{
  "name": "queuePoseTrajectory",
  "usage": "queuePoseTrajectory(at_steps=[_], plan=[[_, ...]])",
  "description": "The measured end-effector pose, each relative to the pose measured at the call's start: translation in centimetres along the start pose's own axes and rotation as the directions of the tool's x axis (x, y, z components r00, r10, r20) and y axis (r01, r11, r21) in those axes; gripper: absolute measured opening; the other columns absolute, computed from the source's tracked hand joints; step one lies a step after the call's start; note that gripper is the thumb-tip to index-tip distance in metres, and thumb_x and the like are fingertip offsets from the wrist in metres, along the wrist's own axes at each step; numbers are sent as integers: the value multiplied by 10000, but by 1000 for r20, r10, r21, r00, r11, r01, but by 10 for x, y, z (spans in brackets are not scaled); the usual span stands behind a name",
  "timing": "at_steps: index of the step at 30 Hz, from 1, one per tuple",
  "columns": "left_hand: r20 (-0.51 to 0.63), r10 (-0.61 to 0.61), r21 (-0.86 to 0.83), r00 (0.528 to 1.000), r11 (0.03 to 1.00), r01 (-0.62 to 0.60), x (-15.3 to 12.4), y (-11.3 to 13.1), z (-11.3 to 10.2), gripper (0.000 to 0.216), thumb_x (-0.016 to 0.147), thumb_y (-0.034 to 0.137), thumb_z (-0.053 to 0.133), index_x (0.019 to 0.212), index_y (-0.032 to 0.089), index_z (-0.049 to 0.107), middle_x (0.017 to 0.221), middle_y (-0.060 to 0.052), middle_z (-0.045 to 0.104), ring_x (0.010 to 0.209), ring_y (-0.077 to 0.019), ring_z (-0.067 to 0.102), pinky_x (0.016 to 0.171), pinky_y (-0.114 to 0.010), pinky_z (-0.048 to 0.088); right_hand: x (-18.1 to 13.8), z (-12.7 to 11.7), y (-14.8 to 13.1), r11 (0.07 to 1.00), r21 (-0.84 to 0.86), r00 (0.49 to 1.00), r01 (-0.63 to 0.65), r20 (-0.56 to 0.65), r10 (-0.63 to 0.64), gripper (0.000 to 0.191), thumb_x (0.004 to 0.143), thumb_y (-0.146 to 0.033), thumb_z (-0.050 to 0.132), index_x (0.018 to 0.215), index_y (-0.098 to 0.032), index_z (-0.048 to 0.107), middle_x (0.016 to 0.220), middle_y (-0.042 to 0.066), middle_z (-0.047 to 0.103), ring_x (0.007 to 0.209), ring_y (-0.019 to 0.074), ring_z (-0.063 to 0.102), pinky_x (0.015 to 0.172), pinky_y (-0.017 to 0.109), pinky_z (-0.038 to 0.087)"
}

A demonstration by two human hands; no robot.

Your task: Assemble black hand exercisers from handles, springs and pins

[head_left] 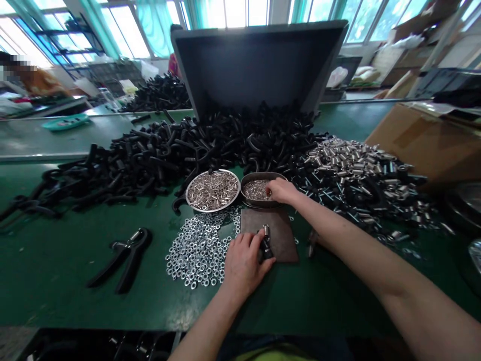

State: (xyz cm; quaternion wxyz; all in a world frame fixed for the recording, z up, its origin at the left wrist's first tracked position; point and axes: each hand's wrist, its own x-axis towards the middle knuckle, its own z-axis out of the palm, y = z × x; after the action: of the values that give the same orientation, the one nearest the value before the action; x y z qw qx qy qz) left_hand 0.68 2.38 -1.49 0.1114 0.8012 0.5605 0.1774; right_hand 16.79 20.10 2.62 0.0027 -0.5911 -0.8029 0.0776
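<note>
My left hand (246, 258) is closed around a small black handle piece (266, 248) with a shiny coil spring at its top, resting on a brown metal plate (287, 240). Much of the piece is hidden by my fingers. My right hand (282, 191) reaches into an oval tin (259, 204) of tiny metal parts, its fingertips pinched together among them; what they grip, if anything, is hidden. Beside the tin stands a round dish (187, 196) filled with small metal pins. Loose hex nuts (195, 250) are spread left of my left hand.
A two-handled black hand grip (130, 258) lies at left. Behind are heaped black handles (150, 155) and a tipped grey crate (259, 70). Metal springs (349, 160) and bolts pile up at right, near a cardboard box (417, 140). Another person (41, 80) is at far left.
</note>
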Motion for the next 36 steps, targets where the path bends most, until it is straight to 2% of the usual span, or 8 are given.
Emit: queuePoseTrajectory(at_steps=[7,9,12,16,19,23,31,36], plan=[[5,-216,-437,976,878,197,11,-4,-6,581,639,394,748,1153,175,587,1071,-103,629,1017,-278,544,897,-422,418,13,11,10,993,106,998,-55,-7,56,69,686,-229,680,733,-226,730,853,43,715,856,203,633,700,254,454],[95,-368,-664,925,669,334,15,-7,-11,610,609,411,770,1146,176,600,1074,-101,641,1024,-267,562,916,-398,414,10,10,15,982,179,997,-53,-46,62,100,720,-218,636,759,-222,728,851,34,717,857,191,633,729,252,452],[337,-462,-873,820,174,456,17,-10,-19,593,635,430,750,1144,165,602,981,-87,664,897,-218,615,829,-337,463,0,6,16,948,318,992,-14,-114,53,135,733,-191,599,802,-193,715,852,29,716,822,164,633,752,242,451],[550,-350,-820,758,-402,408,13,-11,-27,400,743,438,650,1000,132,630,800,-61,660,682,-142,624,666,-257,508,-33,-2,6,870,492,980,39,-189,63,179,784,-210,496,873,-153,641,791,34,704,652,130,608,620,242,468],[614,-307,-717,728,-603,350,9,-7,-33,315,806,411,587,889,109,618,757,-64,650,632,-127,621,643,-254,533,-71,-4,-9,683,722,976,108,-208,64,147,791,-197,463,892,-158,563,756,37,689,541,111,553,515,240,445],[639,-246,-639,729,-698,325,4,0,-39,315,857,396,521,901,94,603,746,-71,651,613,-132,628,674,-298,559,-114,2,-28,347,930,992,124,-124,-21,111,787,-251,555,861,-173,529,803,48,689,541,107,550,537,262,460],[617,-178,-618,767,-713,331,-1,8,-34,299,854,372,525,945,98,603,714,-56,652,629,-155,647,724,-336,556,-129,22,-40,322,919,974,227,-215,-73,98,674,-237,711,686,-171,641,744,0,554,649,119,516,594,267,421],[569,-213,-733,795,-570,372,-3,6,-29,357,764,405,632,987,126,628,782,-62,681,692,-164,649,704,-295,529,-126,26,-36,315,933,984,175,-154,-91,165,651,-273,723,646,-166,597,708,-6,540,659,129,523,598,267,419]])
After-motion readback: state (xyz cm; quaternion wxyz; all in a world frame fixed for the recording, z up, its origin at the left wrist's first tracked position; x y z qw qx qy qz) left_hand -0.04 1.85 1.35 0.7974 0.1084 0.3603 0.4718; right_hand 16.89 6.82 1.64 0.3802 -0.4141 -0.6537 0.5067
